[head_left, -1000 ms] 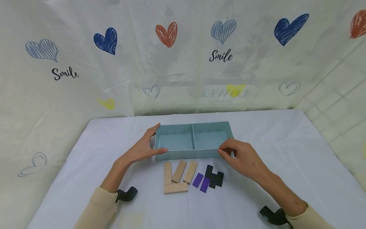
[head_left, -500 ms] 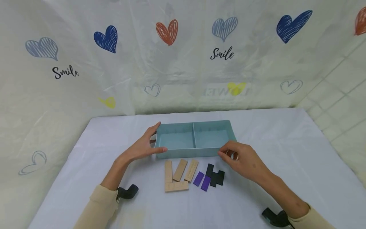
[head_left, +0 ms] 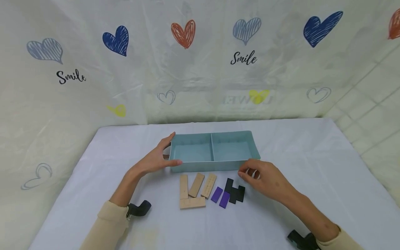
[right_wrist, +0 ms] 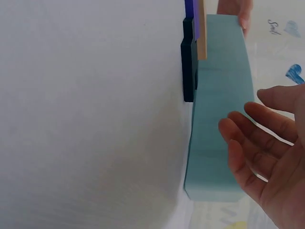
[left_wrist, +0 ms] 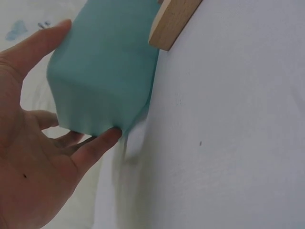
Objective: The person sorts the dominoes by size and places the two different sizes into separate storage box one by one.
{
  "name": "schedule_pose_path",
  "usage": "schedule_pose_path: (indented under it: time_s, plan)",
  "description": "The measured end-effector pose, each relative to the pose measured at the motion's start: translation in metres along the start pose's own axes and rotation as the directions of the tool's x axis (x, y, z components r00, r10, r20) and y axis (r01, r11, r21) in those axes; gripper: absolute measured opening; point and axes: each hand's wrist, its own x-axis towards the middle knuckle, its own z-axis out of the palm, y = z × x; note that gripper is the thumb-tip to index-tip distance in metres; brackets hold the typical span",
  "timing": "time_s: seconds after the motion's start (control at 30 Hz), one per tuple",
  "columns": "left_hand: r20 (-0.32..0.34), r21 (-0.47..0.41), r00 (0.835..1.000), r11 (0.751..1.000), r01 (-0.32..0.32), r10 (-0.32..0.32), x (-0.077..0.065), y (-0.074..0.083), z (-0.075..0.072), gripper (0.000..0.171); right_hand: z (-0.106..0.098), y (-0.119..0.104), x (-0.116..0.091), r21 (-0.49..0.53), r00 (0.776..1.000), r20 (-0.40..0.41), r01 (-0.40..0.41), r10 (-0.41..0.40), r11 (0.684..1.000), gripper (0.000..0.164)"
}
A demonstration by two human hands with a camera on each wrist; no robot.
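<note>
A teal two-compartment tray (head_left: 209, 167) stands on the white-covered table, with both compartments bare inside. My left hand (head_left: 151, 159) holds its left end, the thumb along the front wall and the fingers around the end; the left wrist view shows the fingertips against the tray's wall (left_wrist: 100, 76). Near the front right corner is my right hand (head_left: 265, 177), its fingers loosely bent. In the right wrist view that hand (right_wrist: 274, 148) holds nothing, and whether a fingertip touches the tray I cannot tell. Several flat wooden blocks (head_left: 192, 203) lie in front of the tray.
Two purple tiles (head_left: 224, 200) and some black flat pieces (head_left: 233, 193) lie right of the wooden blocks, close to the tray's front. Behind the table (head_left: 125, 135) hangs a pale sheet (head_left: 200, 73) printed with hearts.
My right hand has shifted slightly down and back from the tray's front rim, showing more of its right corner. The left hand stays at its end; the blocks lie as before.
</note>
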Motion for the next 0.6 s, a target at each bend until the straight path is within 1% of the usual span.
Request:
schedule_pose_path:
  time_s: [0.1, 0.27, 0.4, 0.6]
  plan:
    - [-0.001, -0.008, 1.0, 1.0, 0.003, -0.003, -0.0005, 0.0007, -0.0001, 0.112, 0.0005, 0.0009, -0.0009, 0.004, 1.0, 0.029, -0.011, 0.011, 1.0, 0.01]
    - [0.001, -0.028, 1.0, 1.0, 0.013, -0.013, -0.0011, 0.0008, 0.0004, 0.112, 0.0014, 0.0028, -0.0025, 0.028, 0.995, 0.093, -0.045, 0.042, 0.999, 0.012]
    - [-0.001, -0.034, 1.0, 0.999, 0.014, -0.014, -0.0008, -0.0004, 0.0006, 0.112, 0.0016, 0.0054, -0.0026, 0.055, 0.988, 0.153, -0.045, 0.036, 0.997, 0.013]
    - [-0.002, -0.042, 1.0, 0.999, 0.01, -0.01, -0.0006, -0.0009, 0.0011, 0.111, 0.0033, 0.0085, -0.0023, 0.121, 0.969, 0.248, -0.039, 0.008, 0.992, 0.025]
